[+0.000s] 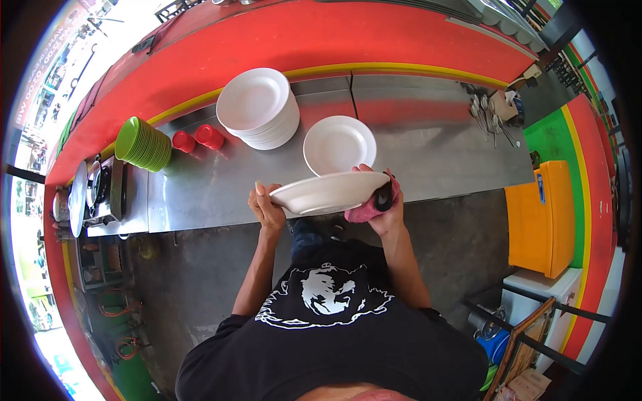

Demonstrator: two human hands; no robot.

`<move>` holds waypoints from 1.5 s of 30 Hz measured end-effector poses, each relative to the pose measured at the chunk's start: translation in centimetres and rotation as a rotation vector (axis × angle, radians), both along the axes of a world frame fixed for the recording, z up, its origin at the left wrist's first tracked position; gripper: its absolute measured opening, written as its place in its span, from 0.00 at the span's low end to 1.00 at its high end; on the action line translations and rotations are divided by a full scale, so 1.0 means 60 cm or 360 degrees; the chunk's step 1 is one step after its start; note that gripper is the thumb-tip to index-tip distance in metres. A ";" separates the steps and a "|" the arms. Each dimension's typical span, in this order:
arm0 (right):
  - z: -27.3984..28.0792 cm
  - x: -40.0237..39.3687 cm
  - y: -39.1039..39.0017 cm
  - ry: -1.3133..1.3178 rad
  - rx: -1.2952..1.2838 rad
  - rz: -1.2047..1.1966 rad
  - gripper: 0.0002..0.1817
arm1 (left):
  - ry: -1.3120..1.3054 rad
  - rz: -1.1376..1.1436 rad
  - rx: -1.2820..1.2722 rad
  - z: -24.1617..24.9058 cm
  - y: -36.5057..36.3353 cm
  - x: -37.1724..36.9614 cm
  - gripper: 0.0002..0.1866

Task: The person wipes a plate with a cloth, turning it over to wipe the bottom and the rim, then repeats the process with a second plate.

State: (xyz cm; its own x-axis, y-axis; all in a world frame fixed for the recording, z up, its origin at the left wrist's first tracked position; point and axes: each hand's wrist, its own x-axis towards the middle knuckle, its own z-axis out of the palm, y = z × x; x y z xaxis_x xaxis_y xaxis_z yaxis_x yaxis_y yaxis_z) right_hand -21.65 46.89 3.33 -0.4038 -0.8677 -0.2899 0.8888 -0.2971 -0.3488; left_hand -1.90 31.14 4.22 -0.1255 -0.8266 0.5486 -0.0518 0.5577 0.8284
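Note:
Between my two hands a white plate point(328, 192) is held up, tilted so that its underside shows, just off the front edge of the steel counter. My left hand point(266, 206) grips its left rim, the thumb on top. At the right rim, my right hand point(389, 210) is closed on the plate together with a pink cloth point(364, 211) that has a black part. Just behind the held plate, a single white plate point(340, 145) lies face up on the counter. Farther back and left stands a stack of white plates point(258, 107).
The steel counter point(428, 147) runs along a red wall. On its left are green stacked bowls point(142, 144), two red cups point(209, 137) and a stove point(107, 190). Spoons and forks point(491, 120) lie at the right end, near an orange container point(542, 217).

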 end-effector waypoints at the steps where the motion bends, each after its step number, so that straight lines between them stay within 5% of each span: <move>1: 0.000 -0.003 0.007 -0.0010 -0.0036 0.0038 0.32 | -0.0051 -0.0029 -0.0273 0.012 -0.001 -0.012 0.31; 3: 0.003 -0.010 0.018 -0.0027 -0.0112 0.0115 0.30 | 0.0093 -0.0611 -0.0091 0.034 -0.006 -0.010 0.31; 7: 0.025 -0.001 0.028 0.0393 0.0242 -0.0080 0.28 | 0.0179 -0.0972 -0.0221 0.016 -0.034 -0.015 0.24; 9: 0.032 -0.001 0.029 0.0505 0.0455 -0.0134 0.29 | 0.0165 -0.0865 0.0078 0.029 -0.020 -0.034 0.20; 14: -0.014 0.009 0.009 0.1190 0.0797 -0.0566 0.23 | 0.0053 -0.1074 0.0971 0.020 -0.035 -0.039 0.32; 22: -0.071 0.029 -0.028 0.1995 0.1545 -0.0860 0.17 | -0.0431 -0.1121 0.0847 -0.096 -0.116 -0.037 0.25; 37: -0.175 0.026 -0.113 0.1923 0.2029 -0.1195 0.15 | -0.0672 -0.1092 0.0210 -0.275 -0.203 -0.109 0.29; 45: -0.210 0.016 -0.146 0.1886 0.2193 -0.1218 0.15 | -0.0538 -0.1135 0.0495 -0.288 -0.218 -0.152 0.29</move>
